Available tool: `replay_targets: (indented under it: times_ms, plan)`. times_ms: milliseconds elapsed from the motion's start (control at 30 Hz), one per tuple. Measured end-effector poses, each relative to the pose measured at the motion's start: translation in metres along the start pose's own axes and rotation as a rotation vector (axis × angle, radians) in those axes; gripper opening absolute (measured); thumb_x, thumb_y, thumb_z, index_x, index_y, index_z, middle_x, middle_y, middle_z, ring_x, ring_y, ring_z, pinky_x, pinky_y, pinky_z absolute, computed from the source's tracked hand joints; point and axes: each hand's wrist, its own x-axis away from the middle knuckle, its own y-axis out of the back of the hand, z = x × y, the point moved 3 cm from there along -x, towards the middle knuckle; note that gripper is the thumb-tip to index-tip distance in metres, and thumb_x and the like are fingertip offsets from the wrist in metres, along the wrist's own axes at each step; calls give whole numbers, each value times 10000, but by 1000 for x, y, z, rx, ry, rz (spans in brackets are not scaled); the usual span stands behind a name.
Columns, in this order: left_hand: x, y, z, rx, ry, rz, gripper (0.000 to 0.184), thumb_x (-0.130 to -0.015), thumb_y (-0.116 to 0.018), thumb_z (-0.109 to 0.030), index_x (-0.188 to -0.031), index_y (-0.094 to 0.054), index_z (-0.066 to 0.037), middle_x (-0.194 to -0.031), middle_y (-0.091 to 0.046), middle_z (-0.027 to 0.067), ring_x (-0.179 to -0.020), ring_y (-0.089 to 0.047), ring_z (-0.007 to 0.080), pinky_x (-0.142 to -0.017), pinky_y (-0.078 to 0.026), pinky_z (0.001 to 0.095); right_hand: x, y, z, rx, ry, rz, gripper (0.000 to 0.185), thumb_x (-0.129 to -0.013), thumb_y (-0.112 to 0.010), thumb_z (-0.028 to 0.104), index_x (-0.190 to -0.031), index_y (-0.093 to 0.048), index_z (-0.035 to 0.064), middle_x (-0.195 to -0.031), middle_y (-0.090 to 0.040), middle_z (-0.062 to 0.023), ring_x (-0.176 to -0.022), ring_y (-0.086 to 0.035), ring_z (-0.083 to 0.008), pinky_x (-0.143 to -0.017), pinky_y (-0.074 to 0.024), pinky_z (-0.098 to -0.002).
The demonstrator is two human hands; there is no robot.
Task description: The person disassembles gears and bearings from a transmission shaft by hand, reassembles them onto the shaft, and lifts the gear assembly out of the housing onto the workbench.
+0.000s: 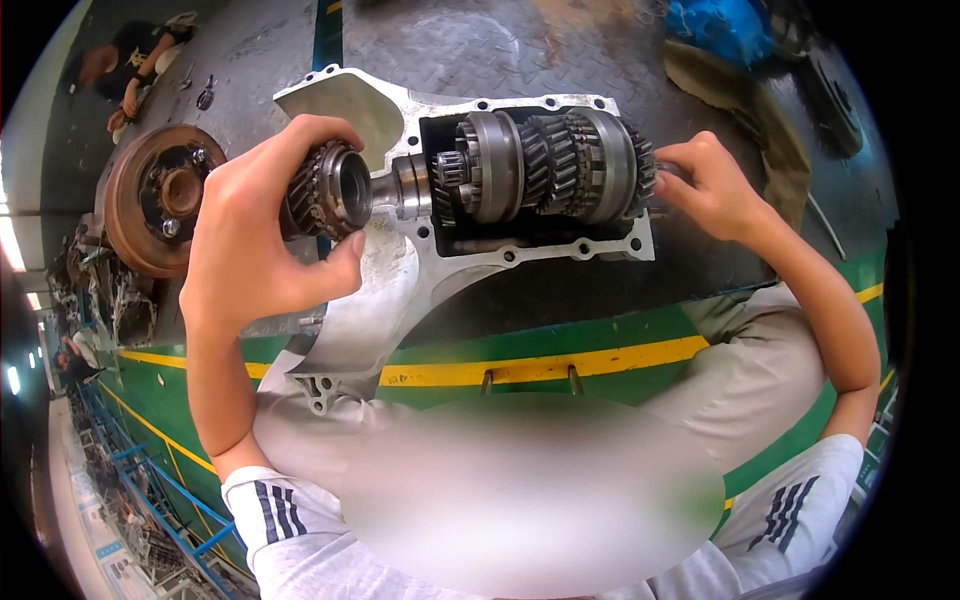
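Note:
My left hand [245, 225] curves its thumb and fingers around a toothed gear ring [335, 188], its round opening turned toward the right. Just right of that gear, a shaft end [402, 188] sticks out of an open metal gearbox housing [385, 290]. Inside the housing lies a gear shaft assembly [550, 165] with several helical gears and wide rings. At the right end of this assembly, my right hand [705, 190] pinches the shaft tip; its fingertips partly cover it.
A rusty round drum [125, 215] stands on the metal bench [440, 45] at left. A blue plastic bag [720, 25] and brown cloth [765, 120] lie at upper right. Another person [130, 70] is at upper left. My knees are under the bench edge.

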Motion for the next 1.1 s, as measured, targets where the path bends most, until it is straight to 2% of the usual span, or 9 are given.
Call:
replay_targets:
  times_ms: [100, 533, 600, 633, 700, 733, 833, 967, 1100]
  plan:
    - [3, 0, 0, 22, 26, 85, 520, -607, -740, -138, -1107, -637, -42, -849, -639, 126, -717, -617, 303, -737, -527, 331, -1, -1, 2, 16, 10, -14, 666, -972, -625, 544, -676, -532, -45, -526, -362, -151, -487, -310, -283, -491, -301, -395]
    - [1, -9, 6, 288, -74, 162, 552, -603, -692, -177, -1130, -630, -26, -866, -652, 115, -724, -635, 268, -736, -519, 319, -2, 2, 2, 21, -2, 16, 699, -970, -611, 564, -675, -509, -62, -541, -342, -155, -511, -288, -272, -495, -297, -395]
    - [3, -12, 8, 452, -38, 98, 555, -678, -673, -317, -1122, -615, 11, -855, -672, 117, -718, -642, 227, -716, -509, 302, -2, 7, 7, 46, -30, 29, 703, -966, -613, 569, -676, -510, -63, -543, -341, -155, -511, -291, -271, -496, -298, -395]
    - [5, -11, 6, 451, -34, 97, 555, -678, -673, -317, -1122, -615, 11, -855, -672, 117, -718, -642, 227, -716, -509, 302, -2, 8, 8, 69, -60, 40, 707, -963, -615, 575, -676, -511, -63, -546, -339, -156, -511, -293, -270, -498, -298, -395]
    - [9, -12, 6, 690, 156, 120, 621, -765, -594, -463, -1114, -596, 50, -830, -683, 132, -727, -646, 187, -702, -495, 283, -3, 8, 7, 77, -59, 47, 710, -959, -618, 580, -679, -513, -64, -544, -341, -154, -510, -294, -267, -499, -298, -395]
    - [10, -13, 6, 652, 136, 112, 690, -824, -507, -553, -1110, -582, 71, -809, -683, 150, -734, -642, 165, -693, -482, 268, -3, 8, 6, 86, -60, 50, 713, -956, -621, 585, -681, -516, -65, -543, -342, -152, -510, -295, -265, -499, -298, -394]
    - [13, -11, 6, 709, 224, 127, 687, -833, -499, -559, -1107, -583, 66, -803, -682, 150, -728, -644, 170, -688, -477, 268, -2, 8, 4, 96, -68, 43, 715, -954, -623, 584, -681, -511, -68, -540, -340, -143, -509, -298, -251, -502, -296, -394]
    - [15, -9, 6, 789, 328, 56, 658, -842, -494, -548, -1085, -588, 56, -905, -674, 146, -786, -653, 156, -691, -485, 250, -4, 8, 5, 85, -68, 52, 719, -955, -619, 583, -674, -496, -68, -537, -334, -135, -508, -299, -239, -502, -295, -392]
    - [12, -4, 6, 832, 361, -38, 562, -951, -425, -475, -1061, -624, 40, -929, -672, 115, -792, -653, 148, -711, -506, 260, -4, 17, 5, 27, -116, 167, 708, -963, -597, 600, -722, -527, -63, -573, -363, -106, -551, -353, -190, -524, -314, -377]
